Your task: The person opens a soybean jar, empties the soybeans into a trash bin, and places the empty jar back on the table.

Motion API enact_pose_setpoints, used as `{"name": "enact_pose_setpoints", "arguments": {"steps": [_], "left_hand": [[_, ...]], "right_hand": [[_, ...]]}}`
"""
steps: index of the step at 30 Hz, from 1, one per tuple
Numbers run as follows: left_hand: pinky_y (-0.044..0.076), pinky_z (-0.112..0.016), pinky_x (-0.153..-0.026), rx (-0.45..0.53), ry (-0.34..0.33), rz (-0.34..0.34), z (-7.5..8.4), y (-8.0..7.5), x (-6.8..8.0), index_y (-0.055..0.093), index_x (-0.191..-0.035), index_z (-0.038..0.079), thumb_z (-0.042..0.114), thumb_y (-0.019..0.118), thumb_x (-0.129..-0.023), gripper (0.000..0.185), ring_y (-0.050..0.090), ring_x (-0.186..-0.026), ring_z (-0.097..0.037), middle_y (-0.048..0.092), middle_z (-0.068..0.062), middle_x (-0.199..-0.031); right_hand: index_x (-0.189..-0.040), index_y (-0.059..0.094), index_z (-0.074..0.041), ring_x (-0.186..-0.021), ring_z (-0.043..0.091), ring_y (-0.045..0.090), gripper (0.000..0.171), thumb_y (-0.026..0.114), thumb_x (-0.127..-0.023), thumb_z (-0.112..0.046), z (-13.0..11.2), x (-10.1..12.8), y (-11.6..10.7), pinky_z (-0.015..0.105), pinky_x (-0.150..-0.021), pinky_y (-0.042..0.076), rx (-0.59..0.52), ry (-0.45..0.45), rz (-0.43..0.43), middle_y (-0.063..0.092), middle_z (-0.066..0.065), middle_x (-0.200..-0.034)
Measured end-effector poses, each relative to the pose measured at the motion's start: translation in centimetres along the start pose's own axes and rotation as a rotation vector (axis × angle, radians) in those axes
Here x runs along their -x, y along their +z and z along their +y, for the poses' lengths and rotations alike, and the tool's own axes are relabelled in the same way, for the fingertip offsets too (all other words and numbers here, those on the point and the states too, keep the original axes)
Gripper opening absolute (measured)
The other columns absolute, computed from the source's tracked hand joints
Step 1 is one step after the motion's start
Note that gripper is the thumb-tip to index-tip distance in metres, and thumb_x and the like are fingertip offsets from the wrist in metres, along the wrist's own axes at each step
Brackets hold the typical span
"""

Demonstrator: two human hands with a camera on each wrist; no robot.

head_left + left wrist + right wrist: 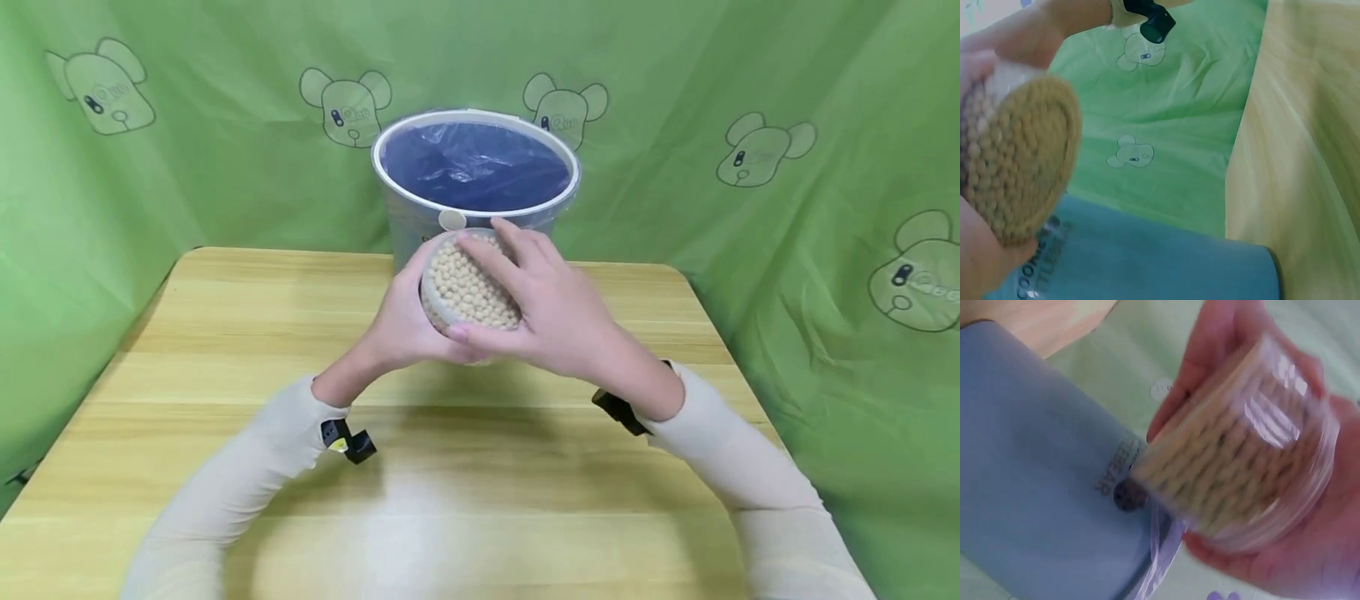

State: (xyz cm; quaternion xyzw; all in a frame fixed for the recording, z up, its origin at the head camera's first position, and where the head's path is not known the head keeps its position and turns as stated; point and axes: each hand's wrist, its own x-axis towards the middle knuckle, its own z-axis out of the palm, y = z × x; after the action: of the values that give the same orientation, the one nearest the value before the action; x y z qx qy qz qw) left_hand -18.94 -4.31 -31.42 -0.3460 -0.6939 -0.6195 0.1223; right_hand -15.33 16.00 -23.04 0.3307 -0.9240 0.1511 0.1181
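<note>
My left hand (401, 321) grips a clear round plastic jar (471, 292) from its left side. Small beige balls fill the jar, packed close together. Over the jar's top lies my right hand (561, 304), its thumb at the near rim and its fingers across to the far rim. In the right wrist view the jar (1235, 450) is tilted and blurred, with a clear rim or lid close to the right palm. The left wrist view shows one round face of the jar (1035, 150). Both hands hold it above the table, in front of the bin.
A blue-grey bin (403, 223) with a white rim and a clear plastic liner (480, 167) stands upright at the table's far edge. Under my arms spreads the wood-grain table (262, 333). A green curtain (247, 167) with printed bear heads surrounds it.
</note>
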Motion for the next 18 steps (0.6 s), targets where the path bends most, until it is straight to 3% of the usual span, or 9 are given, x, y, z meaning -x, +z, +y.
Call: {"name": "enact_pose_setpoints", "arguments": {"steps": [3, 8, 12, 18], "left_hand": [[0.05, -0.036, -0.111, -0.058, -0.031, 0.053, 0.4, 0.4, 0.0, 0.035, -0.154, 0.007, 0.013, 0.101, -0.049, 0.124, 0.056, -0.129, -0.023, 0.052, -0.012, -0.146], [0.051, -0.035, -0.11, -0.055, -0.097, 0.059, 0.4, 0.3, -0.1, 0.036, -0.154, 0.008, 0.008, 0.099, -0.05, 0.121, 0.057, -0.128, -0.023, 0.054, -0.012, -0.144], [0.051, -0.038, -0.11, -0.033, -0.098, 0.007, -0.3, -0.3, 0.0, 0.039, -0.152, 0.004, 0.008, 0.098, -0.051, 0.117, 0.058, -0.126, -0.025, 0.055, -0.014, -0.143], [0.052, -0.041, -0.11, 0.085, -0.069, -0.121, -1.6, -1.4, -0.2, 0.038, -0.152, 0.002, 0.012, 0.094, -0.054, 0.114, 0.058, -0.124, -0.027, 0.055, -0.019, -0.141]], "right_hand": [[-0.158, 0.039, -0.03, -0.146, 0.04, 0.035, 0.087, 0.069, -0.084, -0.065, -0.7, -0.3, 0.5, 0.066, -0.103, 0.049, -0.003, 0.075, 0.051, 0.031, 0.021, -0.163], [-0.151, 0.05, -0.023, -0.136, 0.037, 0.042, 0.08, 0.078, -0.082, -0.054, -0.4, -0.8, 1.0, 0.061, -0.105, 0.046, -0.095, 0.052, 0.116, 0.046, 0.02, -0.151], [-0.148, 0.054, -0.023, -0.136, 0.033, 0.043, 0.079, 0.081, -0.079, -0.05, 0.7, -0.8, 1.4, 0.058, -0.106, 0.045, -0.157, -0.024, 0.107, 0.048, 0.016, -0.149], [-0.145, 0.056, -0.021, -0.139, 0.029, 0.041, 0.08, 0.086, -0.075, -0.045, 2.5, -1.5, 1.5, 0.055, -0.111, 0.044, -0.235, -0.247, 0.063, 0.047, 0.013, -0.151]]}}
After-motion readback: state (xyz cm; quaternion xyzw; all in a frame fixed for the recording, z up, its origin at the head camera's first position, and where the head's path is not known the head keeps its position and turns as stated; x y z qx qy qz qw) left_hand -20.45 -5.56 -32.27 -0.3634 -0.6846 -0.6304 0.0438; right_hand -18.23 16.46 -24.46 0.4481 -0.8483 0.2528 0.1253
